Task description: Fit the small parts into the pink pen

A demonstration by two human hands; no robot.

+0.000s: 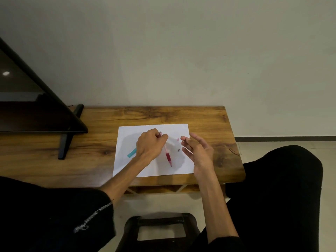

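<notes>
Wooden counter [209, 120]: spans the middle of the frame, grain visible, rounded corner at lower right. Dark monitor [27, 99]: upper left of the frame, tilted, standing on a black foot [66, 142] that rests on the counter. Plain wall [181, 51]: fills the upper half. Black stool [160, 228]: bottom centre, on a pale tiled floor [281, 144]. Dark skirting strip [285, 138]: right edge, along the wall base.
</notes>
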